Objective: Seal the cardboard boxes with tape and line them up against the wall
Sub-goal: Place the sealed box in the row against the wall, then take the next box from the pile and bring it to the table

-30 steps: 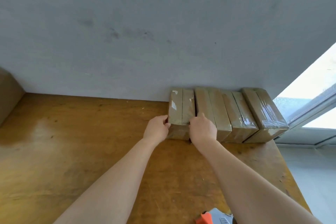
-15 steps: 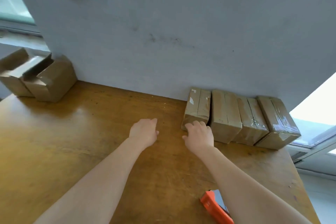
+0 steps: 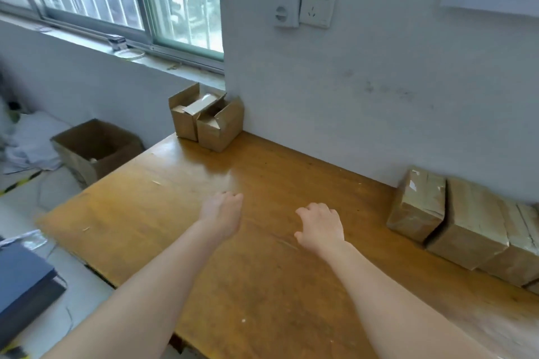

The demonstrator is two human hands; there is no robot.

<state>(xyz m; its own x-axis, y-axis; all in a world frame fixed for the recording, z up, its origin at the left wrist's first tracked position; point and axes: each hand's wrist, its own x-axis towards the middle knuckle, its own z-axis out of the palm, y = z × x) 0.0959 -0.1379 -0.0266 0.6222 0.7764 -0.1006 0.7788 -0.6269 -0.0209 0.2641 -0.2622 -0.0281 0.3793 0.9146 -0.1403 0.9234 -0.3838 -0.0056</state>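
Cardboard boxes (image 3: pixel 463 227) well right of fingers (image 3: pixel 317 209)

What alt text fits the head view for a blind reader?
The left hand and right hand, both empty, hover over a wooden table. Taped cardboard boxes line the wall at right; two open boxes stand in the far corner.

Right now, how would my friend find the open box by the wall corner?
Look below the window to the far left corner of the wooden table, where two small open cardboard boxes stand side by side. It is the right-hand box, against the corner of the wall; its neighbour stands further left, under the window.
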